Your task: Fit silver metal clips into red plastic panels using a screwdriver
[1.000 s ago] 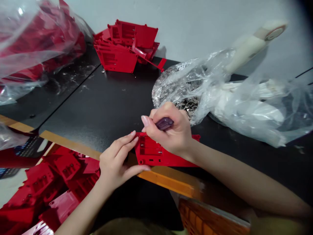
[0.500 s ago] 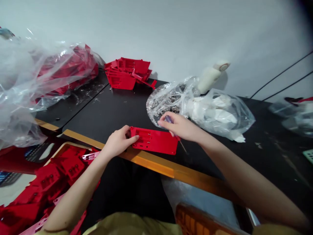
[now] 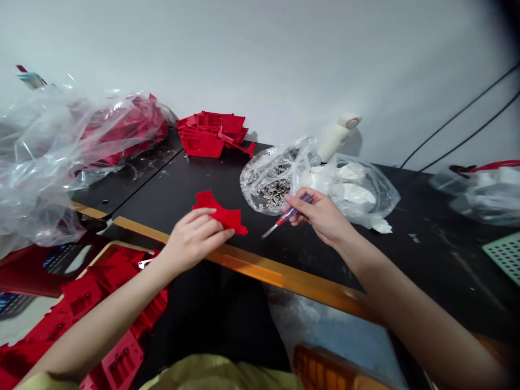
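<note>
Red moulded plastic makes up the thin, flat-sided panel (image 3: 227, 216) at the near edge of the black tabletop (image 3: 162, 189), tilted in the left hand (image 3: 200, 234). Whether its underside touches the table cannot be told. The left fingers lie curled over its near side, closed on it, with the thumb hidden.

It looks light and stiff, easy to turn with one hand; its smooth faces may slip a little, and the small lugs and thin walls look like the parts likeliest to snap. A broad pinch across the flat face, or along a long edge and clear of the lugs, should be the safest hold.

Just right of it, the right hand (image 3: 319, 212) is closed around the purple-handled screwdriver (image 3: 290, 215), whose metal shaft points down toward the table, apart from the panel.

Beyond that hand lies a clear plastic bag (image 3: 303, 145) of small shiny metal pieces (image 3: 276, 192). Farther back, a stack of similar red panels (image 3: 207, 135) stands near the wall; more red panels (image 3: 122, 357) fill the bin (image 3: 109, 251) at lower left.
</note>
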